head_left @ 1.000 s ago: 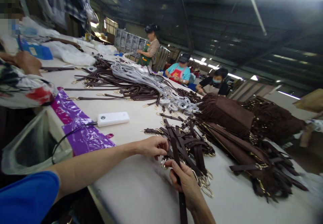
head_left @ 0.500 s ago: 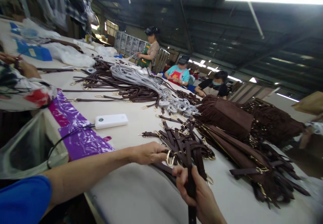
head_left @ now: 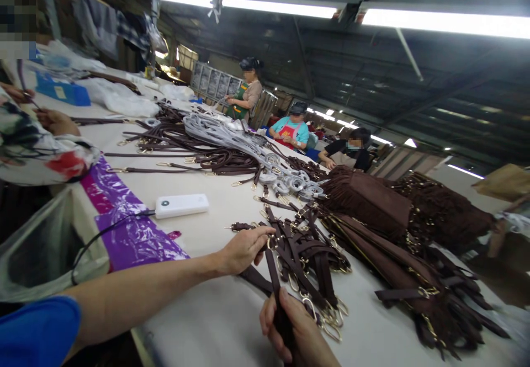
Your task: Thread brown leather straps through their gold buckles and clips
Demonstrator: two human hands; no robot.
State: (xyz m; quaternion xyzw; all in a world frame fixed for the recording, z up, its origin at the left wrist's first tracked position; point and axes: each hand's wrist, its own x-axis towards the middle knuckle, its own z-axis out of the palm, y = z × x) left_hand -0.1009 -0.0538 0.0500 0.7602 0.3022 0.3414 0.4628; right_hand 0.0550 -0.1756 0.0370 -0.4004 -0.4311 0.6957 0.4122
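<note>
My left hand (head_left: 243, 248) reaches across the white table (head_left: 232, 312) and pinches the upper end of a dark brown leather strap (head_left: 272, 272) by its metal ring. My right hand (head_left: 292, 334), at the bottom edge, is closed around the lower part of the same strap. Right beside both hands lies a pile of brown straps with gold clasps (head_left: 306, 251).
A white power bank (head_left: 181, 205) with a black cable lies on purple plastic (head_left: 128, 229) to the left. Brown fringed bags (head_left: 372, 196) are heaped on the right, long brown and grey straps (head_left: 223, 141) further back. A co-worker's arm (head_left: 41, 146) rests at left; three people work at the far end.
The strap's ring end has moved away from me, up onto the pile, with my left hand following it. My right hand has slid lower along the strap, toward the bottom edge.
</note>
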